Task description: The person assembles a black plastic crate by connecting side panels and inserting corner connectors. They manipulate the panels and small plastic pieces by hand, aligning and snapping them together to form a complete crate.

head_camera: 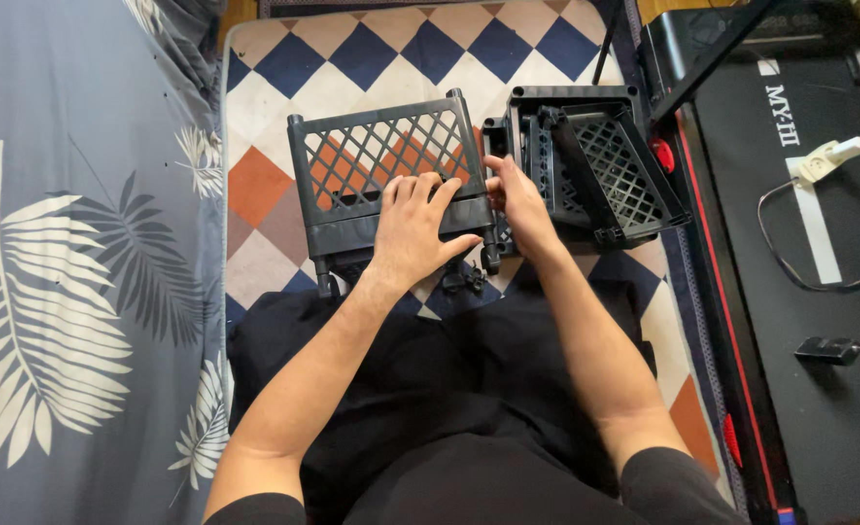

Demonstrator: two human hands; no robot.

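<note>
A black plastic lattice panel (381, 160) with corner posts lies flat on the checkered mat in front of me. My left hand (415, 228) rests palm down on the panel's solid near edge, fingers spread. My right hand (519, 199) grips the panel's right corner post, fingers curled around it. Just to the right stands a stack of more black lattice panels (595, 160), touching that same corner. A small black part (464, 280) lies on the mat below my left hand.
A checkered mat (352, 58) in blue, white and orange covers the floor. A grey leaf-print bedsheet (70, 282) runs along the left. A black treadmill (809, 292) with a white cable (824, 160) and a small black remote (828, 348) fills the right.
</note>
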